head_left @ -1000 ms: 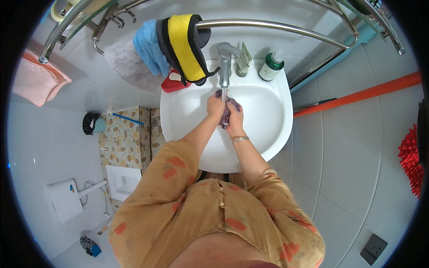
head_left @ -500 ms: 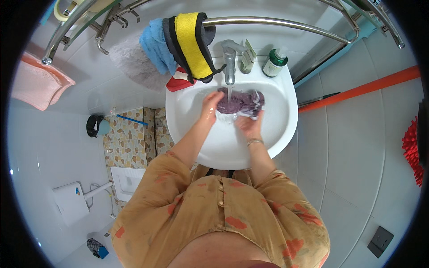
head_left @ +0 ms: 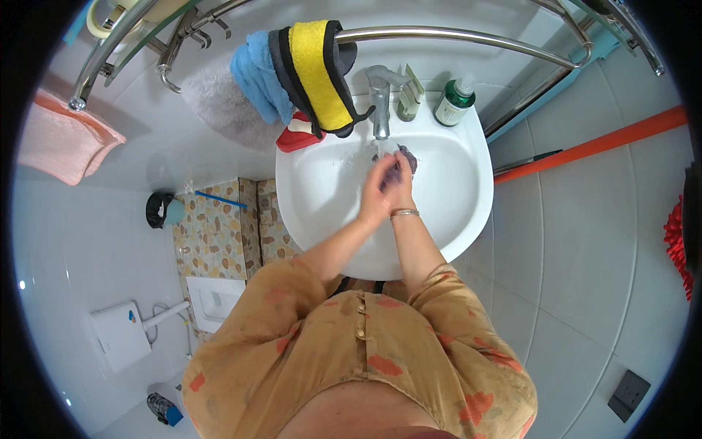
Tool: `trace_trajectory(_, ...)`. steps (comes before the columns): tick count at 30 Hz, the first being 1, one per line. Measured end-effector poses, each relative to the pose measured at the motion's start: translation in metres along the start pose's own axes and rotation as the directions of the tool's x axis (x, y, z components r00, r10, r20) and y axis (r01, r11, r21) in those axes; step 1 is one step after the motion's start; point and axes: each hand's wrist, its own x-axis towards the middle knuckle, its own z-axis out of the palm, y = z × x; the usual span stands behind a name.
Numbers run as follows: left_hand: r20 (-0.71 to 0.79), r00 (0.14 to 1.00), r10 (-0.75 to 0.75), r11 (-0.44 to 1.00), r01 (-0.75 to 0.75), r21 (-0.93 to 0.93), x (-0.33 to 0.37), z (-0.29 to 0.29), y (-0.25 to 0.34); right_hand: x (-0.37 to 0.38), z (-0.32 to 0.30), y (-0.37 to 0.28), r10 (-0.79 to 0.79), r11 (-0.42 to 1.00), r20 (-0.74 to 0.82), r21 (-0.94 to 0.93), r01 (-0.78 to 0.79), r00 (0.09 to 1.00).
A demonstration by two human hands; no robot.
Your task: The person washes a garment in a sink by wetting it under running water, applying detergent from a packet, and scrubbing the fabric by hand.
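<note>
A dark purple cloth (head_left: 409, 159) is bunched small beneath the grey faucet (head_left: 379, 106), with water running onto it. My left hand (head_left: 376, 196) presses against it from the left, fingers curled over the bundle. From the right, my right hand (head_left: 399, 193) closes on the same cloth, a bracelet (head_left: 404, 213) at its wrist. The two hands are touching and hide much of the cloth. Both are held over the white washbasin (head_left: 475, 208).
On the basin's back ledge stand a green pump bottle (head_left: 454, 104), a pale green tube (head_left: 410, 99) and a red soap dish (head_left: 298, 135). A yellow and black cloth (head_left: 322, 73) and a blue towel (head_left: 259, 77) hang from a metal rail (head_left: 453, 34). An orange pole (head_left: 592, 144) leans at the right.
My hands have come together, the left moving right and the right moving left. The purple cloth, spread lengthwise before, is now squeezed into a small bundle between them.
</note>
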Motion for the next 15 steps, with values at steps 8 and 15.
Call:
trace_trajectory(8,-0.054,0.998,-0.021,0.999,0.019,-0.028,0.025,-0.027,-0.022,-0.019,0.019,0.023,-0.061,0.993,-0.136,-0.104,0.047,0.989)
trace_trajectory(15,0.053,0.998,0.045,0.984,-0.053,0.167,0.024,-0.017,0.025,-0.003,0.022,0.029,0.002,0.998,-0.095,0.060,0.004,0.996)
